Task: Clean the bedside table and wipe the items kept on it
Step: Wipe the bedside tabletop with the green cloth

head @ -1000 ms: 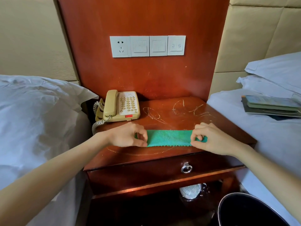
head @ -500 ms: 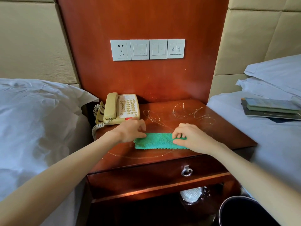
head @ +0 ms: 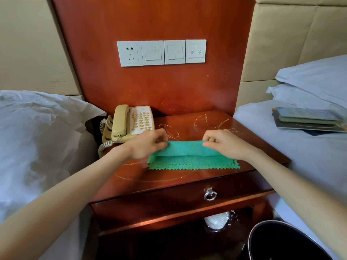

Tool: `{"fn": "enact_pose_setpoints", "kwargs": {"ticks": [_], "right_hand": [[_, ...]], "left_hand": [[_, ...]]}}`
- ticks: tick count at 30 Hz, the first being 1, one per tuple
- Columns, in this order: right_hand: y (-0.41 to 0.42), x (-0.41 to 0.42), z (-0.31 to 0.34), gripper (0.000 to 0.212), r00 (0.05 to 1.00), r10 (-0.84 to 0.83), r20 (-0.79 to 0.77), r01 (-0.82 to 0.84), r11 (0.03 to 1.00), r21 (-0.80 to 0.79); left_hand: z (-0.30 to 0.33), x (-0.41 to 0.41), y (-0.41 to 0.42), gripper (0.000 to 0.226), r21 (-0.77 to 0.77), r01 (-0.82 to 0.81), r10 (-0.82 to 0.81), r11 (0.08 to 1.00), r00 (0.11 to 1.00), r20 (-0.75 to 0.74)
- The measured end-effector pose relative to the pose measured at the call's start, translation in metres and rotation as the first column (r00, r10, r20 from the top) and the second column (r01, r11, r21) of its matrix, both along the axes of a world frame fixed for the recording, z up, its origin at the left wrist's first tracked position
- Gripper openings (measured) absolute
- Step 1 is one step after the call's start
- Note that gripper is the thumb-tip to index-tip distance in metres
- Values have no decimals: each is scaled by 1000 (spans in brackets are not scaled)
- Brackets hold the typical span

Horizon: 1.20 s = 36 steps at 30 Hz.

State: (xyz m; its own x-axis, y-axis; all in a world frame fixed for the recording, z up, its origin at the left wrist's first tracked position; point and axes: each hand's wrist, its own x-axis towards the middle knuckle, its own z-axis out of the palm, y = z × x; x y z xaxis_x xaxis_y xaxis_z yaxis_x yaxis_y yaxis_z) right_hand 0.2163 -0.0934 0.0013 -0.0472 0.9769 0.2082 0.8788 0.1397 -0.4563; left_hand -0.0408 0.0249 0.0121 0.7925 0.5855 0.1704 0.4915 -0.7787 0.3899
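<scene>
Head view, hidden: the bin [head: 281,241] at lower right is cut off by the frame; the white object [head: 217,220] under the drawer is hard to make out.
Cloth: a green cloth [head: 189,156] with zigzag edges lies near the front edge of the surface [head: 206,124], its upper fold raised.
Hands: the left hand [head: 148,143] and right hand [head: 225,143] each pinch an end of the raised fold.
Surface: scratched red wood; a beige telephone [head: 131,122] sits at its back left corner.
Room: beds flank it; books [head: 308,119] rest on the right bed.

A plain green cloth [head: 189,154] with a zigzag-cut edge is seen on a reddish-brown table [head: 187,181] marked by pale curved scratches. A beige telephone [head: 129,123] with yellowish keys is shown, and white wall switches [head: 161,52].
</scene>
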Motion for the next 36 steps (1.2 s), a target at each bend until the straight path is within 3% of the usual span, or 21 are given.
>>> {"fn": "enact_pose_setpoints", "kwargs": {"ticks": [5, 8, 10, 12, 14, 16, 20, 25, 29, 36], "right_hand": [[42, 7, 16, 16, 989, -75, 131, 76, 997, -7], [55, 10, 10, 6, 970, -151, 190, 160, 986, -36], [55, 11, 1, 12, 963, -163, 213, 166, 986, 3], [48, 10, -7, 13, 983, -132, 130, 126, 990, 58], [39, 9, -15, 10, 997, -75, 12, 74, 996, 56], [30, 8, -21, 10, 998, -42, -38, 43, 999, 30], [19, 16, -17, 21, 977, -84, -194, 86, 996, 2], [13, 36, 6, 19, 877, -212, -432, 266, 961, 69], [1, 54, 18, 18, 757, -285, -588, 371, 928, 27], [-25, 75, 18, 15, 721, -379, -580, 432, 900, -52]], "left_hand": [[-4, 23, 28, 7, 148, -211, 217, 966, 976, -26], [-13, 32, 40, 19, 90, -279, 285, 956, 956, -66], [-16, 31, 44, 31, 57, -297, 302, 953, 948, -101], [-15, 25, 48, 32, 130, -281, 302, 951, 934, -191], [-9, 20, 48, 16, 184, -245, 289, 952, 917, -275], [1, 17, 46, 12, 96, -266, 283, 959, 922, -264], [29, 26, 37, 21, -297, -274, 268, 915, 962, -61], [58, 70, 12, 16, -706, -37, 246, 707, 949, 197], [59, 119, -8, 13, -799, 25, 220, 601, 956, 196], [24, 175, -25, 12, -833, -15, 134, 553, 988, 71]]}}
